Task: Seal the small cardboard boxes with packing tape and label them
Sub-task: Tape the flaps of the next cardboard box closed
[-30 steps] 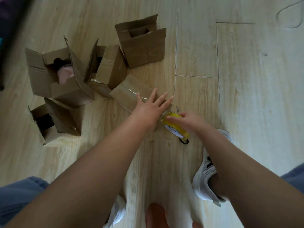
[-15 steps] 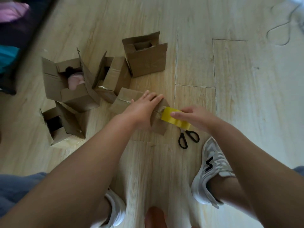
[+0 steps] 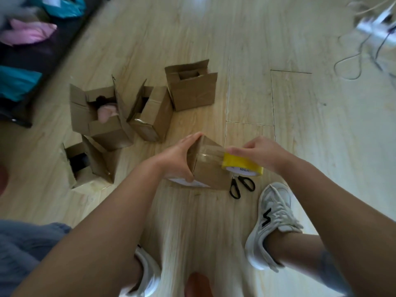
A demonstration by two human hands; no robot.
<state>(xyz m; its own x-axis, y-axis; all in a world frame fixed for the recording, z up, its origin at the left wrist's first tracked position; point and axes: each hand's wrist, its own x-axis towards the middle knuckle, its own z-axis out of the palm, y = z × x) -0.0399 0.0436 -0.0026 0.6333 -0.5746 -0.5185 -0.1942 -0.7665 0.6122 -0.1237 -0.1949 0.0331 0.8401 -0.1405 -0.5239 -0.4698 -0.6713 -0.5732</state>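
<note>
Head view. I see the left hand (image 3: 177,161) gripping a small cardboard box (image 3: 206,168) at frame centre. Its fingers (image 3: 192,139) lie pressed together along the far edge, and the thumb is hooked on the near corner beside a white label (image 3: 188,182). I cannot tell whether the box's lower edge touches the wooden floor (image 3: 321,146).

The right hand (image 3: 262,153) curls over a yellow tape roll (image 3: 242,166) that touches the box's right end. A clear tape strip (image 3: 211,154) runs from the roll across the top face.

Black scissors (image 3: 241,185) lie on the floor just below the roll, near a white sneaker (image 3: 273,219).

Four open cardboard boxes (image 3: 192,91) cluster left of and above centre. I note something pink in the left one.
</note>
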